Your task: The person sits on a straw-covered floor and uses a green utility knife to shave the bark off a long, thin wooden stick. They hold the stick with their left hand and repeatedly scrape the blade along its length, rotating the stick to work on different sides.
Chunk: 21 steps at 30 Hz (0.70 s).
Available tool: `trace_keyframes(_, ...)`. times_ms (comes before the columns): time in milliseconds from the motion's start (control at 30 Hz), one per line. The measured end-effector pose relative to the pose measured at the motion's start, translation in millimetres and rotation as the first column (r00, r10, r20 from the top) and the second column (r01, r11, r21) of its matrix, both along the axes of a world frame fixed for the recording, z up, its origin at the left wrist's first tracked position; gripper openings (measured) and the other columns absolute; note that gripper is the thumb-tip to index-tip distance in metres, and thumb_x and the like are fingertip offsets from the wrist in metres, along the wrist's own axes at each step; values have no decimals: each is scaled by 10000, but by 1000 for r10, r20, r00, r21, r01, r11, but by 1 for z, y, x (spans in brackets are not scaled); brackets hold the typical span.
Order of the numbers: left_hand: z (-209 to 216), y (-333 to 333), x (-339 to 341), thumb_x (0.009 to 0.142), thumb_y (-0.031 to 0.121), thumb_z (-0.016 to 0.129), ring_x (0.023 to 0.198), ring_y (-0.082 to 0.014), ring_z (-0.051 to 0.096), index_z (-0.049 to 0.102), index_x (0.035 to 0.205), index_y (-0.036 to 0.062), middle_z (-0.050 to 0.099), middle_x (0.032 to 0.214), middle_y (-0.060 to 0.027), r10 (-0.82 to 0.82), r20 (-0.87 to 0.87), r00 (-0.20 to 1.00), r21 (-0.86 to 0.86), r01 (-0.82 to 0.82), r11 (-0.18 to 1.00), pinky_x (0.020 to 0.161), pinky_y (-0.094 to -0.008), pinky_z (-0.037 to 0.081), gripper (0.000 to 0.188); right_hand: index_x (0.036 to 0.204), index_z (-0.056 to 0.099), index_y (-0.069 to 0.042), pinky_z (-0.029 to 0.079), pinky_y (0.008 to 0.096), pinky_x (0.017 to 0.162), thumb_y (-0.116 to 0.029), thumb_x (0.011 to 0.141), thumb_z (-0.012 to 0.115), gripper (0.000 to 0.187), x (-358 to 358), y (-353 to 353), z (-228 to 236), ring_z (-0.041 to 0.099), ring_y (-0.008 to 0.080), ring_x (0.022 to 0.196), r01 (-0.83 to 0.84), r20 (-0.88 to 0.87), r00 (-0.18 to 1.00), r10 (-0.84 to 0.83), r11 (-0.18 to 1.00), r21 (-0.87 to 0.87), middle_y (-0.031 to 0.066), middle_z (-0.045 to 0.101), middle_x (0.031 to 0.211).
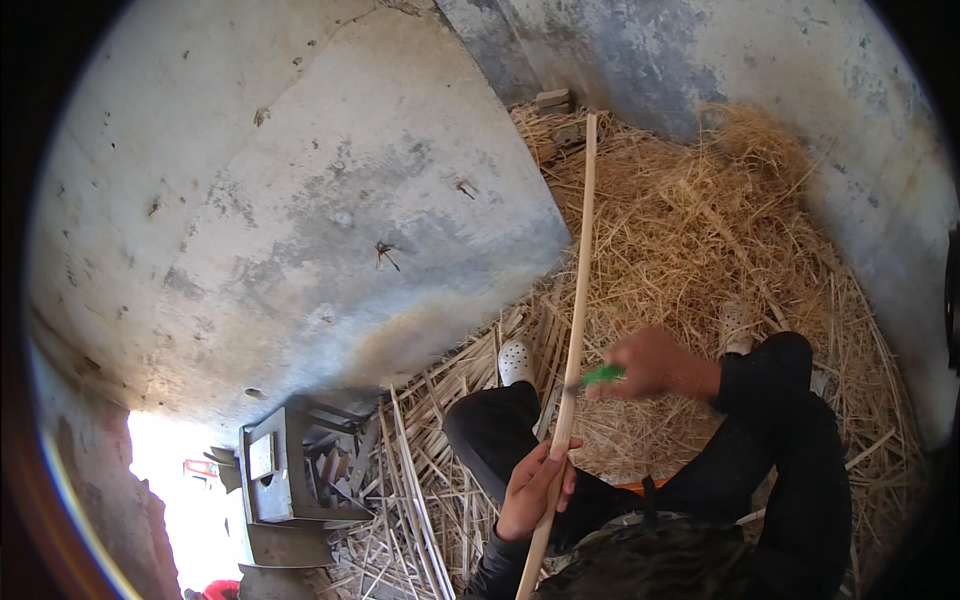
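A long pale strip of split bamboo or wood [583, 250] runs from my lap up toward the far corner, slightly curved. My left hand [533, 490] is closed round its lower part, thumb lying along it. Further up the strip, my right hand [655, 365] is closed on a green-handled tool [603, 374], both smeared by motion. The tool's dark end meets the strip's side; its exact shape is too blurred to tell.
Curly shavings [700, 220] heap up against the walls. Split strips [415, 490] lie at the left beside a dark wooden cabinet [283, 480]. White perforated clogs [515, 362] are on my feet. A bright doorway [180, 500] opens at lower left; bricks [552, 100] sit in the far corner.
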<state>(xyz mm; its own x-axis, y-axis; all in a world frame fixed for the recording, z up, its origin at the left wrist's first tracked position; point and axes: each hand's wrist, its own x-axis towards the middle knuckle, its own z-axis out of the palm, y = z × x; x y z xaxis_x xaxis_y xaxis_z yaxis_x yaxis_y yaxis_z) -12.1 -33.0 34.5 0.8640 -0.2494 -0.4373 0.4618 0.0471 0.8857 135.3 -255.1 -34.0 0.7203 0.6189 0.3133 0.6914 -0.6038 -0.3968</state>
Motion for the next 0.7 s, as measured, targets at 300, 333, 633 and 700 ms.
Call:
trace_keyframes(300, -3, -5, -23, 1013, 253, 400, 472, -50, 334, 395, 1336, -31, 369, 706, 22, 114, -136, 984, -406, -160, 900, 565, -235, 367, 430, 513, 594, -61, 402, 404, 413, -860, 722, 428, 842, 18, 10, 19, 513, 239, 384, 182, -219, 954, -205, 976, -121, 81, 438, 400)
trace_keyframes(333, -3, -2, -23, 1017, 242, 404, 478, -49, 334, 385, 1348, -37, 375, 714, 16, 113, -125, 986, -433, -157, 888, 558, -219, 355, 433, 551, 587, -81, 375, 371, 377, -852, 704, 486, 793, -1, 18, 2, 471, 216, 366, 70, -117, 991, -71, 997, -16, 41, 428, 417)
trace_keyframes(633, 4, 0, -29, 1013, 218, 445, 532, -45, 352, 341, 1405, -28, 412, 777, 13, 145, -25, 989, -296, -146, 944, 548, -191, 330, 475, 496, 591, -101, 346, 343, 348, -795, 751, 514, 742, 24, 25, -5, 444, 163, 334, 149, -106, 985, -136, 980, 129, 30, 405, 366)
trace_keyframes(700, 3, 0, -28, 1012, 206, 451, 539, -41, 348, 341, 1413, -15, 417, 776, 18, 140, 0, 990, -281, -134, 950, 547, -186, 324, 471, 475, 565, -93, 335, 344, 341, -799, 758, 496, 765, -11, 34, -8, 426, 161, 326, -22, 108, 994, -1, 978, 209, 20, 373, 358)
